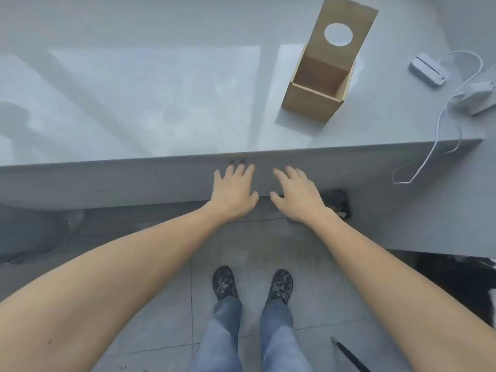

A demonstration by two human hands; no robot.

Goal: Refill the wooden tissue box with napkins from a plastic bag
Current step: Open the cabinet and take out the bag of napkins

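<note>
Both hands reach out side by side, fingers spread and holding nothing, at the front edge of a grey desk with an open wooden tissue box on it.

The left hand and the right hand are close together but apart, palms down, fingers straight and relaxed, in front of the desk's vertical front face; whether they touch it cannot be told. The wooden tissue box stands on the desk to the right, well apart from the hands, its inside showing no napkins. Its lid, with a round hole, tilts up behind the opening. Further right on the desk lie a small white device and a white adapter, whose white cable hangs over the desk edge. Below, the person's grey trousers and dark patterned shoes stand on a tiled floor.
</note>
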